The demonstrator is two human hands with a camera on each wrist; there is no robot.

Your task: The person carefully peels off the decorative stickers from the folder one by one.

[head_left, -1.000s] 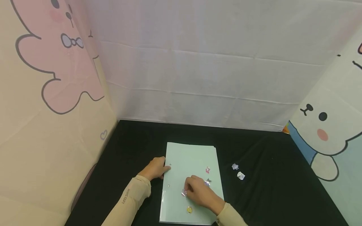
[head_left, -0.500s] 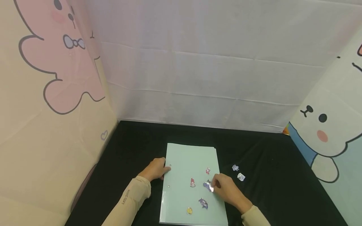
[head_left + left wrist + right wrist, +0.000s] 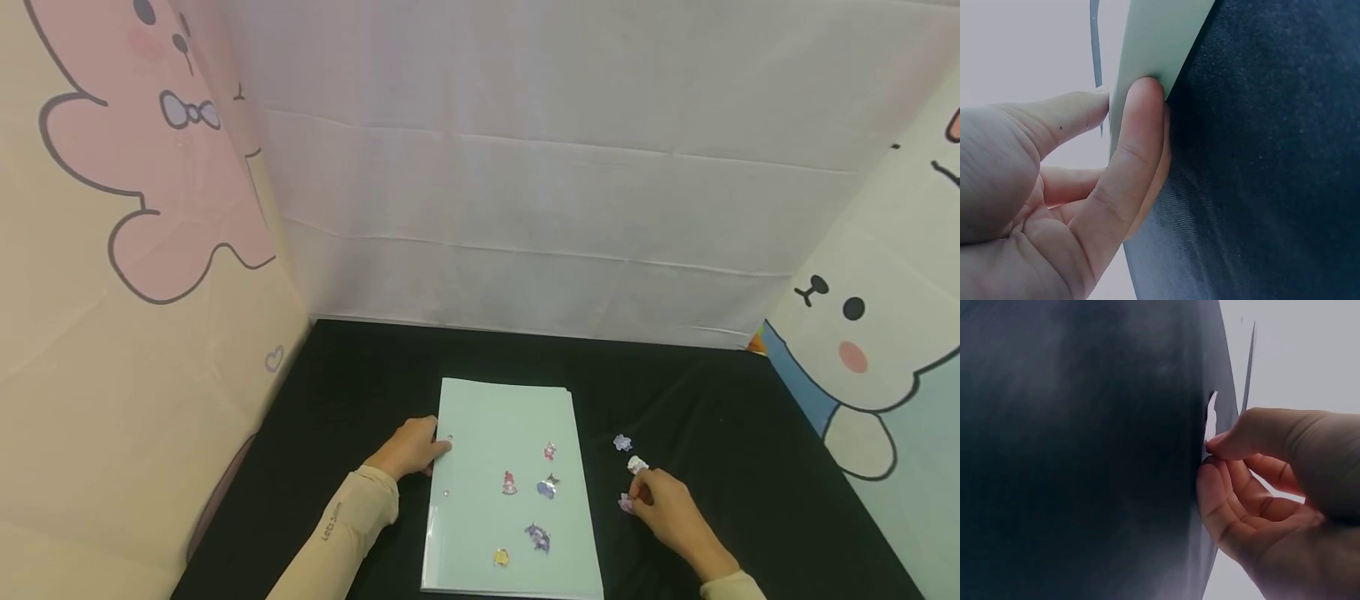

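My left hand (image 3: 411,450) grips the left edge of a pale green folder (image 3: 498,421), thumb on top. In the left wrist view, the fingers (image 3: 1142,119) lie along the folder's edge (image 3: 1160,37). Beyond the folder's right side, my right hand (image 3: 671,508) is low over the black cloth, pinching a small shiny pinkish scrap (image 3: 626,502) between thumb and index finger. Right at its fingertips lies a silvery white scrap (image 3: 637,465), and a pale purple one (image 3: 622,442) is farther back. On the folder are a red sticker (image 3: 509,483) and a dark purple sticker (image 3: 538,537).
More small stickers dot the folder: a pink one (image 3: 550,451), a lilac one (image 3: 547,486) and a yellow one (image 3: 501,557). Black cloth (image 3: 750,450) covers the table. Curtains with cartoon animals (image 3: 555,192) enclose the back and sides.
My right hand has moved right, from over the folder past the lilac sticker to the scraps on the cloth, carrying a shiny scrap. The red sticker is uncovered. My left hand stays put.
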